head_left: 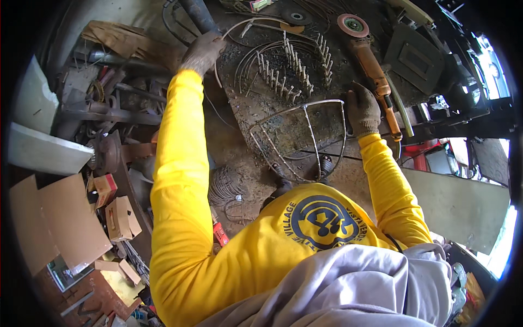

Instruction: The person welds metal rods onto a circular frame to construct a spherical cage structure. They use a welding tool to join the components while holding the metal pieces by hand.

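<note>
My left hand [204,53], in a brown work glove, is closed at the far left of the dark metal work table [245,101]. Its fingers curl at a thin curved metal rod [239,26], beside the lower end of a dark cylinder [197,15]. My right hand [364,110], gloved too, is closed at the right side of a wire frame [306,122]. This welded frame has a rounded outline with a bar across its middle, and it reaches past the table's near edge toward my body. Rows of upright metal pegs [294,62] stand on the table beyond it.
An orange angle grinder [369,60] with a round disc lies at the table's right. Another disc [297,17] rests at the back. Scrap metal [117,109] crowds the left side, above cardboard boxes [122,218]. A wire coil [225,185] sits on the floor near my feet.
</note>
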### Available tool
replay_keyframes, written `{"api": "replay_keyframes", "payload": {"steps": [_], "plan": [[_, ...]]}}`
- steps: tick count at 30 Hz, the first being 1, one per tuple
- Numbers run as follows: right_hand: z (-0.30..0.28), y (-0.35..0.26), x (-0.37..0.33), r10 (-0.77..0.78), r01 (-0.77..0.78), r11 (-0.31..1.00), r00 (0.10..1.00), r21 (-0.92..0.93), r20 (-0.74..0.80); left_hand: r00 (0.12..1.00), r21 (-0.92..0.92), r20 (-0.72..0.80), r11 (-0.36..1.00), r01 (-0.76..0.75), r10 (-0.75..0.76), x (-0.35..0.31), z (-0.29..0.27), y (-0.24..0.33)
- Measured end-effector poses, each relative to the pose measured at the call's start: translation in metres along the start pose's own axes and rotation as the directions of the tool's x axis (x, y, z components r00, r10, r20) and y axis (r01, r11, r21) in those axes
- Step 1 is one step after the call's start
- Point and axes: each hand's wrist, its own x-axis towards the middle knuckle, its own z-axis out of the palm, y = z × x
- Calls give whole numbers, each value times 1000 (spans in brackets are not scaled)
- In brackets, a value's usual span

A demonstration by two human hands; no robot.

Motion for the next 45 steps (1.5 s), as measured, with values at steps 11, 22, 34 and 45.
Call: {"api": "replay_keyframes", "payload": {"steps": [11, 22, 34, 45], "plan": [[3, -10, 0, -18, 18, 996, 1000, -83, -8, 950, 341, -47, 899, -274, 307, 93, 57, -12], [-3, -10, 0, 30, -24, 991, 999, -130, 44, 960, 681, 251, 682, -265, 123, 19, 68, 15], [5, -19, 6, -8, 15, 992, 999, -126, 53, 970, 603, 214, 765, -225, 117, 47, 54, -4], [-5, -17, 2, 52, -46, 993, 997, -108, 54, 882, 66, 160, 887, -457, 443, -10, -17, 45]]}}
